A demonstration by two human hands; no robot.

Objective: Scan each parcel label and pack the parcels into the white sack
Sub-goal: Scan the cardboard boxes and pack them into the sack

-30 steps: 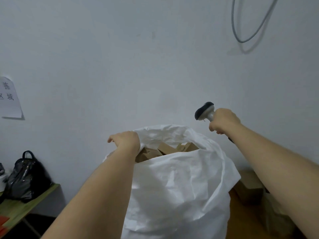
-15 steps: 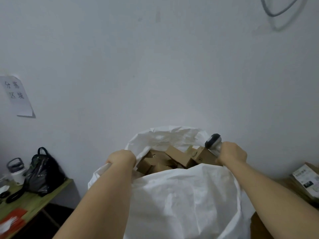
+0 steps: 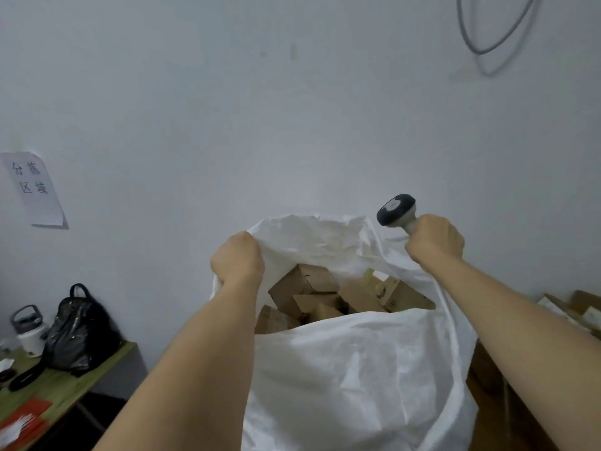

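Note:
A big white sack (image 3: 357, 369) stands in front of me, its mouth held wide. Several brown cardboard parcels (image 3: 312, 294) fill it near the top. My left hand (image 3: 237, 260) grips the sack's left rim in a fist. My right hand (image 3: 434, 242) grips the handle of a grey and black scanner (image 3: 396, 209), whose head sticks up past the knuckles, and it also bunches the sack's right rim beneath it.
A white wall is close behind the sack, with a paper sign (image 3: 34, 190) and a hanging grey cable (image 3: 487, 30). At the left a green table (image 3: 65, 385) carries a black bag (image 3: 78, 330) and a bottle (image 3: 29, 330). More cardboard boxes (image 3: 572, 310) lie at the right.
The right hand with the scanner dropped to the sack's right rim, then rose and pulled it outward. The sack's mouth now gapes wider. The left hand kept its hold on the left rim.

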